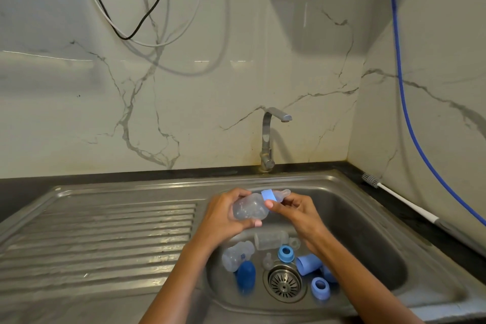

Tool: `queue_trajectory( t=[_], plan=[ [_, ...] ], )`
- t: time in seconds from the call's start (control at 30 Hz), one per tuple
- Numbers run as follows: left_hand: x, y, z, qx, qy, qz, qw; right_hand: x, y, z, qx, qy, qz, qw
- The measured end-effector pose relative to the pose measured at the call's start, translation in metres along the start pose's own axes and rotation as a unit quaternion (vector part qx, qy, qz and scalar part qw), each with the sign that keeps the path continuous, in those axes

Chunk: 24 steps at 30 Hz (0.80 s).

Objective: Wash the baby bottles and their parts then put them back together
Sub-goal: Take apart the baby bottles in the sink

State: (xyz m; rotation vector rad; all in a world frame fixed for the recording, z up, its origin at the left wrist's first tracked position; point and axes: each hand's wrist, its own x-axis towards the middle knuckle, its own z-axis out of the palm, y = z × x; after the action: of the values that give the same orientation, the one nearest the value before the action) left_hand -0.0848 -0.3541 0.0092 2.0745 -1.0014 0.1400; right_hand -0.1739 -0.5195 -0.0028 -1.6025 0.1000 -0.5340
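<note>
Over the steel sink basin [368, 221] my left hand [223, 216] grips the body of a clear baby bottle [249, 209] that lies sideways. My right hand [292, 212] pinches its light blue collar ring [268, 195], which carries a clear teat [285, 193]. On the basin floor lie another clear bottle [271, 239], a clear bottle part [236, 255], a loose teat [267, 260], blue rings [286, 254] [319, 287], a dark blue cap [246, 275] and a light blue cap [307, 264].
The drain strainer [284, 283] sits in the basin's middle. A steel tap [269, 137] stands behind the sink, with no water running. The ribbed draining board [105, 239] spreads left. A bottle brush [394, 196] lies on the dark counter at right, under a blue hose [405, 102].
</note>
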Motion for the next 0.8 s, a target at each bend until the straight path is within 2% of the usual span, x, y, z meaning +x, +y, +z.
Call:
queue_trajectory(
  t=[0.07,0.13,0.2,0.37,0.53,0.67,0.8],
  plan=[
    [-0.003,-0.001,0.002,0.006,0.027,-0.005,1.000,0.000,0.001,0.001,0.032,-0.012,0.017,0.999],
    [-0.007,-0.003,0.010,0.104,0.065,0.009,0.992,0.000,0.003,0.004,0.084,-0.010,0.058,0.995],
    [-0.010,-0.004,0.019,0.196,0.070,0.041,0.977,-0.001,0.005,0.009,0.127,0.012,0.094,0.987],
    [-0.006,-0.005,0.031,0.238,0.097,0.086,0.963,-0.005,0.005,0.022,0.126,0.078,0.102,0.984],
    [0.000,-0.003,0.029,0.162,0.104,0.100,0.976,-0.003,0.000,0.027,0.088,0.134,0.070,0.985],
    [0.002,-0.003,0.017,0.048,0.086,0.094,0.991,-0.005,-0.003,0.024,0.067,0.124,0.022,0.990],
    [0.000,-0.006,0.008,-0.075,0.018,0.029,0.997,-0.004,-0.005,0.020,0.050,0.075,-0.034,0.995]
  ],
)
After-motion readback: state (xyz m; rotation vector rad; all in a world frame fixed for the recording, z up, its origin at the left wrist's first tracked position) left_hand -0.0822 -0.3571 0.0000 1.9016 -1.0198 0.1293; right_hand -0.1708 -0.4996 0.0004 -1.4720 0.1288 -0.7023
